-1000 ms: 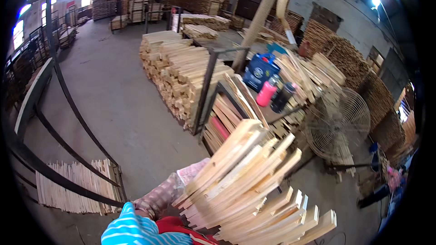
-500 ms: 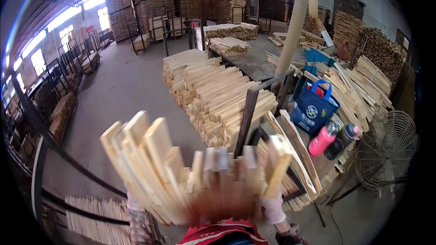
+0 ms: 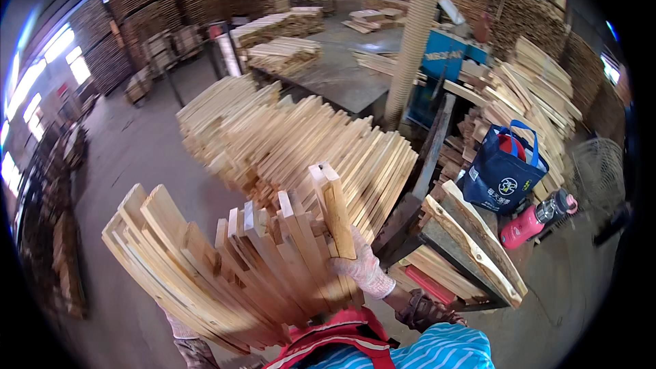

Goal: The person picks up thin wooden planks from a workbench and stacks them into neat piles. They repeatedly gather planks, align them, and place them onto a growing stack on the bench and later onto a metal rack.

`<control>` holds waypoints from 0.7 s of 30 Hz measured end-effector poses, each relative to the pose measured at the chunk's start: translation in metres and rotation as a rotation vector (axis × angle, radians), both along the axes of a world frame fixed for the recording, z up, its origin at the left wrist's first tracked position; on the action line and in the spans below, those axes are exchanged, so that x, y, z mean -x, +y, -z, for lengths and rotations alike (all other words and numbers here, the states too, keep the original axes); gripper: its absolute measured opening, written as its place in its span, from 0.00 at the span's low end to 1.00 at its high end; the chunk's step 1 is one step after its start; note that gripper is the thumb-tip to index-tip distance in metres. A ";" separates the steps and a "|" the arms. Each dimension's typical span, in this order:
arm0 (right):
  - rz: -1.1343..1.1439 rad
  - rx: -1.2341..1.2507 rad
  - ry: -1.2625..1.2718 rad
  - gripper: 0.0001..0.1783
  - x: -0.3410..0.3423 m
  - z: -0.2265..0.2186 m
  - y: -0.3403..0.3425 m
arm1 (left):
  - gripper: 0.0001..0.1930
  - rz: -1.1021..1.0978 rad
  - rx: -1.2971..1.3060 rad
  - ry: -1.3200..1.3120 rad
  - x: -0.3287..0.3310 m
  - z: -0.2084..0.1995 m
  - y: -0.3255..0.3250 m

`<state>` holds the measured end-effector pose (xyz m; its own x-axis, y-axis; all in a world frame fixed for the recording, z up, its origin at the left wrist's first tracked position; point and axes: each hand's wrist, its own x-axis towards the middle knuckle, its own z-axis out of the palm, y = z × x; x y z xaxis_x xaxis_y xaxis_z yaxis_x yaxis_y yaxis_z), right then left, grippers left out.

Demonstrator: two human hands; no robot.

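An armful of pale wooden slats (image 3: 253,266) stands on edge between my two hands, in front of my red apron (image 3: 342,335). My right hand (image 3: 365,266), in a light knitted glove, is closed on the right end of the bundle, its thumb side against a short thick slat. At the lower left, my gloved left hand (image 3: 181,326) presses the other end; its fingers are hidden behind the slats. Just beyond the bundle lies a long stack of similar slats (image 3: 294,133), and the two overlap in the view.
A metal-framed rack with rough-edged boards (image 3: 471,246) is at my right, near a dark blue bag (image 3: 502,171) and a pink bottle (image 3: 523,225). A ribbed hose (image 3: 412,48) rises beside the machine table (image 3: 348,82). A wire fan (image 3: 598,167) stands far right.
My view has swung right. The bundle, held in both hands, has come closer to the slat stack and now leans left in the view.
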<state>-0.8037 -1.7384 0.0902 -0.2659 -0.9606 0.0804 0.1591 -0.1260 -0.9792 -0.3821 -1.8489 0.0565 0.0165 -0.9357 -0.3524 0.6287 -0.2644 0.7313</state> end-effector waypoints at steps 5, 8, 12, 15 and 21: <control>0.320 -0.024 -0.127 0.49 0.021 0.012 -0.059 | 0.30 0.269 0.004 0.024 0.059 -0.016 -0.160; 0.416 0.001 -0.297 0.49 0.037 0.007 -0.091 | 0.30 0.435 -0.004 0.044 0.113 -0.029 -0.240; 0.707 -0.102 -0.368 0.48 0.059 0.018 -0.121 | 0.31 0.658 -0.074 0.069 0.207 -0.038 -0.323; 0.793 -0.123 -0.490 0.49 0.088 0.030 -0.147 | 0.34 0.798 -0.088 -0.008 0.270 -0.034 -0.384; 1.021 -0.139 -0.491 0.37 0.161 0.065 -0.203 | 0.39 1.152 -0.214 -0.201 0.411 0.007 -0.462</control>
<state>-0.9648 -1.9416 0.0251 -0.9012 -0.2704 -0.3386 0.4148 -0.3117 -0.8549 -0.7935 -2.3110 0.0498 -0.7230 -0.3586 -0.5904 -0.1801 -0.7273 0.6622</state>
